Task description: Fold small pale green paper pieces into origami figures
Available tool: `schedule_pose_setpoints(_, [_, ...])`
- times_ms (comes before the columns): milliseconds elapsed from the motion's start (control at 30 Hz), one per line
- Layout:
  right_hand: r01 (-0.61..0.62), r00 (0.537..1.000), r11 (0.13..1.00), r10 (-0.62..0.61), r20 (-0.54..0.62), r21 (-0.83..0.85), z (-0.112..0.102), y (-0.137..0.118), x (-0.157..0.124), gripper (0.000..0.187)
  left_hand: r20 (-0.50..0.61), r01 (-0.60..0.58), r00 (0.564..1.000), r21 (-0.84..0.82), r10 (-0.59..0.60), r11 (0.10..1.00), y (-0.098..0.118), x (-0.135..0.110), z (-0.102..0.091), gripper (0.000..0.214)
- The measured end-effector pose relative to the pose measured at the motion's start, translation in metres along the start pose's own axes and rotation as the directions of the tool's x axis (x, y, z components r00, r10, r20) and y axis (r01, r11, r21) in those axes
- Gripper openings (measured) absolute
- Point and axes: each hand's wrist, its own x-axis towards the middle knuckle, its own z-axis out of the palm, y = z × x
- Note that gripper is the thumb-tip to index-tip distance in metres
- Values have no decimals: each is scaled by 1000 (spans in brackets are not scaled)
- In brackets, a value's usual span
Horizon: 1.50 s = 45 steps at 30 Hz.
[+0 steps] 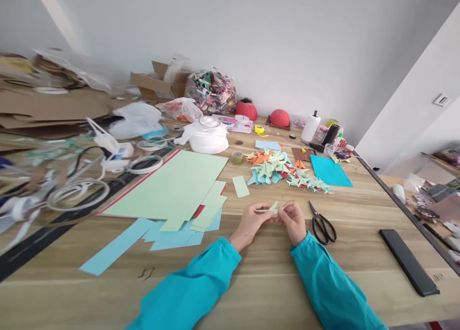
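Observation:
My left hand [250,223] and my right hand [294,221] meet above the wooden table [273,277], both in teal sleeves. Between their fingertips they pinch a small folded piece of pale green paper [272,208]. Just behind it lies a heap of folded paper figures [285,172] in green, blue, orange and red. Black scissors [322,225] lie right beside my right hand. A small green paper strip [240,186] rests ahead of my left hand.
Large pale green sheets [168,186] and blue paper offcuts [143,239] cover the left. A teal sheet [329,172], white pot [207,136], tape rolls [77,193], cardboard [50,105], bottles [311,126] and a black bar [408,261] surround the area.

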Motion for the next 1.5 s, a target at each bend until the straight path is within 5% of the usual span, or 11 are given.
schedule_pose_setpoints(133, [-33, 999, 999, 33, -8, 13, -3, 4, 3, 32, 17, 60, 998, -293, -58, 954, -5, 5, 7, 19])
schedule_pose_setpoints(233, [-37, 998, 999, 37, -51, 14, -5, 8, 5, 30, 25, 62, 998, -335, -57, 940, -8, 8, 14, 17])
schedule_pose_setpoints(700, [148, 978, 948, -183, -103, -281, -22, 17, 9, 3, 1, 23, 1000, -191, -23, 981, -21, 21, 16, 26])
schedule_pose_setpoints(833, [243, 964, 871, -265, 9, -427, -26, 13, 6, 9, -1, 18, 1000, -202, -18, 979, -20, 23, 14, 24])
schedule_pose_setpoints(933, [176, 983, 936, -180, 15, -305, -25, 10, 4, 11, -1, 7, 1000, -229, -8, 973, -17, 23, 13, 23])
schedule_pose_setpoints(1033, [-12, 989, 999, 17, -144, 36, -23, 9, 6, 20, -12, 11, 1000, -253, -15, 967, -16, 22, 13, 24])
schedule_pose_setpoints(1167, [-242, 951, 889, 297, -86, 389, -20, 5, 11, 25, -19, 7, 1000, -262, -12, 965, -17, 21, 13, 27])
schedule_pose_setpoints(1500, [-323, 942, 850, 330, 58, 415, -13, 3, 5, 25, 74, -12, 997, -163, 25, 987, -19, 22, 13, 25])
